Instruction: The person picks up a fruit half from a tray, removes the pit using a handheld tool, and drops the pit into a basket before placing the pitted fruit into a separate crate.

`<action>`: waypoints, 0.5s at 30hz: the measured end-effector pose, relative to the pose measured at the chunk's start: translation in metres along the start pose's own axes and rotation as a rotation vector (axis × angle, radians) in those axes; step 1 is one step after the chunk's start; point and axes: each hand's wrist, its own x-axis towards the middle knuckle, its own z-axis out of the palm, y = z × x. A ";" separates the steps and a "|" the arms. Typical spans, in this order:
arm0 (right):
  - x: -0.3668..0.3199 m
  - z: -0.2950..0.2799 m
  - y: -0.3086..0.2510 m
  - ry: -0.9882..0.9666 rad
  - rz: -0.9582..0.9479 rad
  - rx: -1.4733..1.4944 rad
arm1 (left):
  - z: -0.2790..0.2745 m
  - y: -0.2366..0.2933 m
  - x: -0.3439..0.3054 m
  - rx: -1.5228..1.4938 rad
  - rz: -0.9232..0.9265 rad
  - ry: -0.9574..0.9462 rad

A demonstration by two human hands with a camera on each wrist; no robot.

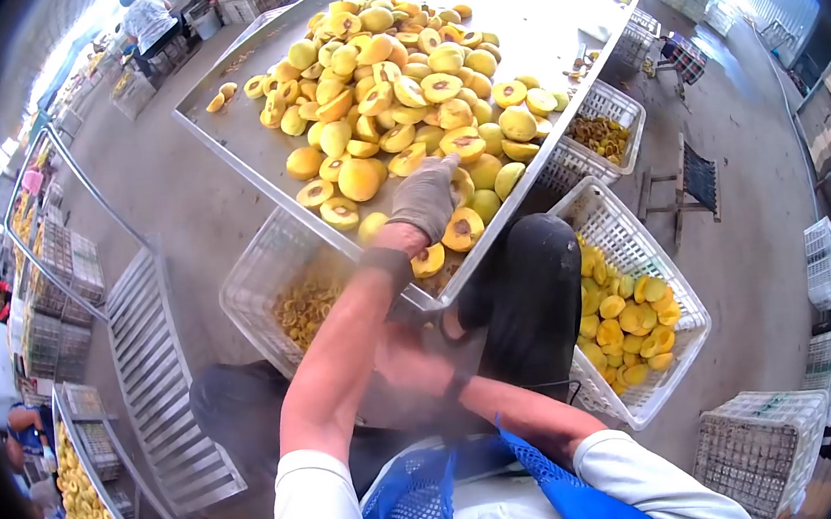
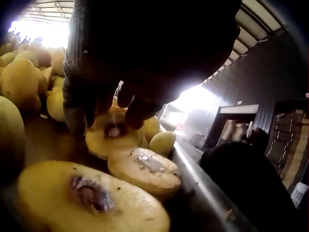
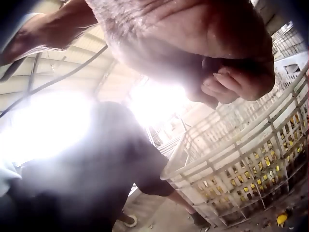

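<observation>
My left hand [image 1: 427,201], in a grey glove, reaches over the near corner of a metal table [image 1: 273,178] heaped with yellow peaches, many cut in half. In the left wrist view its fingers close around the edge of a peach half [image 2: 99,142] that shows its pit. Two more peach halves lie cut side up in front, the larger half [image 2: 130,212] nearest the camera. My bare right hand [image 3: 203,53] is curled low by my lap, beneath my left forearm; nothing shows in its fingers, and its palm is hidden.
A white crate [image 1: 244,288] of brownish scraps stands under the table's left edge. Right of my knee, another crate [image 1: 695,333] holds yellow peach pieces. A metal slatted rack [image 1: 162,384] stands left; stacked crates [image 1: 759,447] and a stool [image 1: 698,177] stand right.
</observation>
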 end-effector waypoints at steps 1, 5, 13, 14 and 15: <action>0.000 -0.002 0.001 0.012 -0.046 -0.062 | 0.003 -0.002 0.005 0.053 0.038 -0.051; 0.012 -0.036 -0.006 -0.124 0.161 0.227 | -0.024 0.014 0.013 0.149 -0.031 -0.176; 0.002 -0.007 0.003 -0.058 0.187 0.120 | -0.014 0.002 -0.009 0.000 -0.066 -0.187; 0.009 -0.021 -0.004 -0.055 0.175 0.118 | -0.012 -0.002 -0.013 -0.029 -0.068 -0.135; 0.014 -0.030 -0.007 -0.055 0.308 0.229 | -0.016 -0.004 -0.013 -0.056 -0.067 -0.081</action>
